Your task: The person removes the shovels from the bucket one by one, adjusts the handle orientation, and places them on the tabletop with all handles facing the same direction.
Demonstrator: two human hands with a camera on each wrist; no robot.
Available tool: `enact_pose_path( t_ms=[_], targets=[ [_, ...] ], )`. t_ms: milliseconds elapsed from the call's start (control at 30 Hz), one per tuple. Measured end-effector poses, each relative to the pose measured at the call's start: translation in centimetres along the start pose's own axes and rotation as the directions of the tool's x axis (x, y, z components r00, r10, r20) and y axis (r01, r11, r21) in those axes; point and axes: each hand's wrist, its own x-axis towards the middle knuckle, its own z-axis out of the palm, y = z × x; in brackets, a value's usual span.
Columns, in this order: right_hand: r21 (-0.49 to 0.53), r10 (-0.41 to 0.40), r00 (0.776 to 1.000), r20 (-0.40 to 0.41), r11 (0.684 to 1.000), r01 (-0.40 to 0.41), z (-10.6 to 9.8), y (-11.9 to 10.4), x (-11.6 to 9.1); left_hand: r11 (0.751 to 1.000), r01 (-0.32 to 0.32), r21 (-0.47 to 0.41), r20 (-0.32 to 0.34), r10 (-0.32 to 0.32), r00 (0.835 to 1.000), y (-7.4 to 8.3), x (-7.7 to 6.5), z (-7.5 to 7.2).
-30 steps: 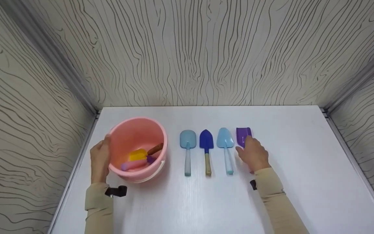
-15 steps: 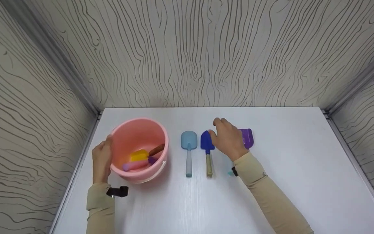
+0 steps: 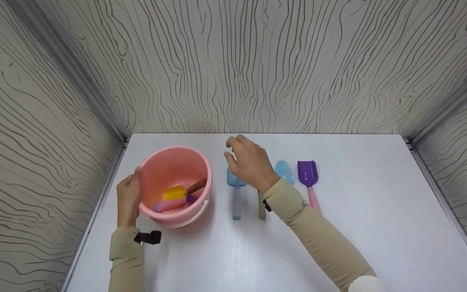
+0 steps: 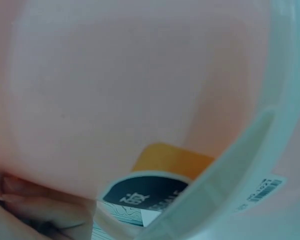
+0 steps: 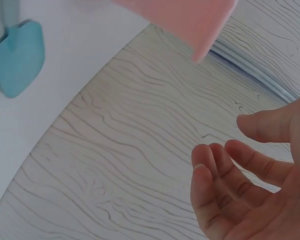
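Note:
In the head view, my left hand (image 3: 129, 198) grips the left side of a tilted pink bucket (image 3: 172, 162) by its rim. Inside lie a yellow scoop (image 3: 175, 192), a pink handle (image 3: 170, 205) and a brown handle (image 3: 197, 185). My right hand (image 3: 251, 162) hovers over the row of toy shovels, fingers loosely bent and holding nothing. Partly beneath it is the leftmost light blue shovel (image 3: 236, 200). Of the blue trowel only the tan handle (image 3: 262, 209) shows. A second light blue trowel (image 3: 284, 171) is partly behind the sleeve; a purple shovel (image 3: 307, 173) with a pink handle lies rightmost.
Everything stands on a white table (image 3: 379, 194), enclosed by wood-patterned panels (image 3: 233, 73) at the back and sides. The bucket's white handle (image 3: 193, 217) hangs along its front. A sticker (image 4: 145, 192) shows on the bucket in the left wrist view.
My right hand has moved left from the purple shovel, across the trowels, to above the leftmost light blue shovel. The shovels lie where they were. My left hand stays on the bucket.

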Motion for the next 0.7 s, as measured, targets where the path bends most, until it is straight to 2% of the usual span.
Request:
enact_pose_path(
  t_ms=[167, 300, 400, 500, 700],
  targets=[
    [0.048, -0.096, 0.995, 0.017, 0.994, 0.095, 1.2, -2.3, 1.5, 1.0, -0.015, -0.005, -0.003, 0.015, 1.0, -0.1, -0.1, 0.1],
    [0.086, -0.185, 0.974, 0.128, 0.981, 0.175, 2.9, -3.9, 2.2, 1.0, -0.015, 0.013, 0.0, 0.015, 1.0, -0.1, -0.1, 0.1],
    [0.087, -0.204, 0.949, 0.24, 0.978, 0.188, 4.6, -4.7, 2.2, 1.0, -0.01, 0.024, 0.006, 0.01, 1.0, -0.1, -0.1, 0.2],
    [0.054, -0.182, 0.931, 0.316, 0.983, 0.174, 6.3, -5.1, 1.9, 1.0, -0.015, 0.025, 0.005, 0.015, 1.0, -0.2, -0.1, 0.5],
    [-0.001, -0.155, 0.906, 0.393, 0.986, 0.169, 8.2, -6.0, 2.1, 1.0, -0.016, 0.013, -0.011, 0.016, 1.0, -0.2, -0.1, 0.4]
  ],
)
